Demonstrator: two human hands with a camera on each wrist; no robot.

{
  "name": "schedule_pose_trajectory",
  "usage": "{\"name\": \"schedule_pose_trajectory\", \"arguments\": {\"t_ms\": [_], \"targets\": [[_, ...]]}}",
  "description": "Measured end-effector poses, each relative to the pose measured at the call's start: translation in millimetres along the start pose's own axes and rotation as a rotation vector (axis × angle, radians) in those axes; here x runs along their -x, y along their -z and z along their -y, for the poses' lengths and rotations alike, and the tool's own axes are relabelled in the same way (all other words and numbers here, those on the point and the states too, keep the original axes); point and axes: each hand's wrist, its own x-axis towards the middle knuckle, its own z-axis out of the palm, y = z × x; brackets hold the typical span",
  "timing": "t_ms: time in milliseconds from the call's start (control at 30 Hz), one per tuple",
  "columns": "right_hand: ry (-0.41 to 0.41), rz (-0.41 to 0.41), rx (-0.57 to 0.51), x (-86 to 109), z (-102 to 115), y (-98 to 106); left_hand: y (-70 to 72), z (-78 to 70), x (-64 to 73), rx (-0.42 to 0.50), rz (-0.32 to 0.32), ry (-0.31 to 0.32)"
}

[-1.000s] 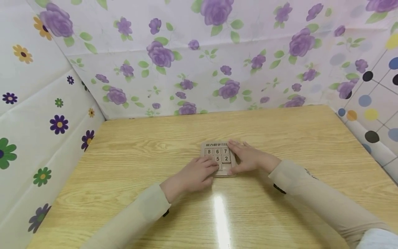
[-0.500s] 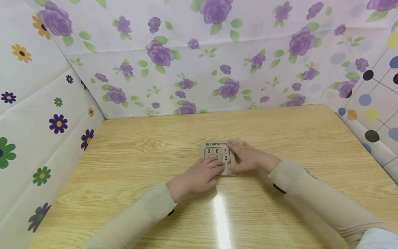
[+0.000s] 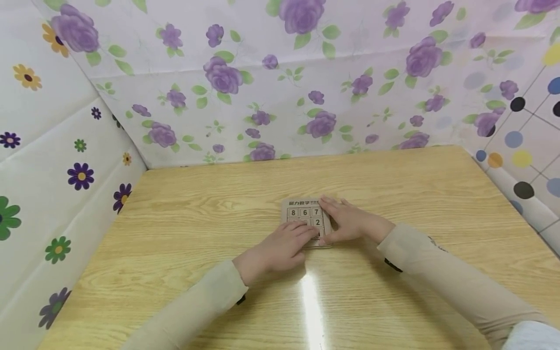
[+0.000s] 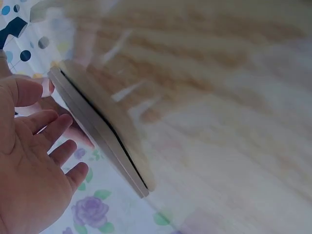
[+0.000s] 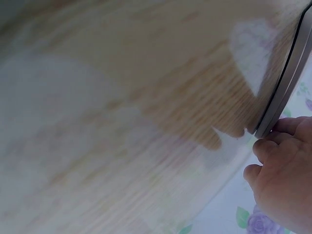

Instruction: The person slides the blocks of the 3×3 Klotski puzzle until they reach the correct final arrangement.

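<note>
A number slide puzzle (image 3: pixel 305 203) lies flat near the middle of the table, lettering along its far edge. Tiles 8, 6 and 7 fill its top row, and a 2 shows at the right of the second. My left hand (image 3: pixel 280 247) reaches over the lower left, extended fingertips on a bottom-row tile (image 3: pixel 321 233), hiding several tiles. Along the right side, my right hand (image 3: pixel 352 221) grips the frame, fingers at the far corner and thumb at the near one. Both wrist views catch the puzzle edge-on, its thin side (image 4: pixel 100 131) beside the left fingers (image 4: pixel 58 126).
The wood-grain table (image 3: pixel 210 194) is glossy, with a bright light streak in front of the puzzle. Purple-flowered sheeting (image 3: pixel 262 97) hangs behind it. Daisy-print sheeting (image 3: pixel 57 194) stands at the left, dotted sheeting (image 3: pixel 525 146) at the right.
My left hand has shifted right across the puzzle, and a bottom-row tile has slid right into the corner space under the 2. My right hand has stayed in place.
</note>
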Motion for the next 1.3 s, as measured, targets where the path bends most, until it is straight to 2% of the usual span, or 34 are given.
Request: {"name": "schedule_pose_trajectory", "arguments": {"t_ms": [133, 300, 600, 867, 1300], "targets": [[0.007, 0.006, -0.006, 0.6, 0, 0, 0.3, 6.2, 7.8, 0.035, -0.035, -0.005], [0.006, 0.016, -0.011, 1.0, 1, 0, -1.8, 15.3, 21.4, 0.066, -0.049, 0.000], [0.003, 0.012, -0.011, 0.6, 0, 1, -5.1, 24.9, 37.9, 0.038, -0.082, 0.019], [-0.002, 0.007, -0.013, 1.2, 1, 2, -7.3, 25.5, 35.0, 0.029, -0.067, 0.004], [-0.017, 0.009, -0.002, 0.5, 1, 0, -6.9, 13.5, 21.2, 0.023, -0.003, 0.007]]}}
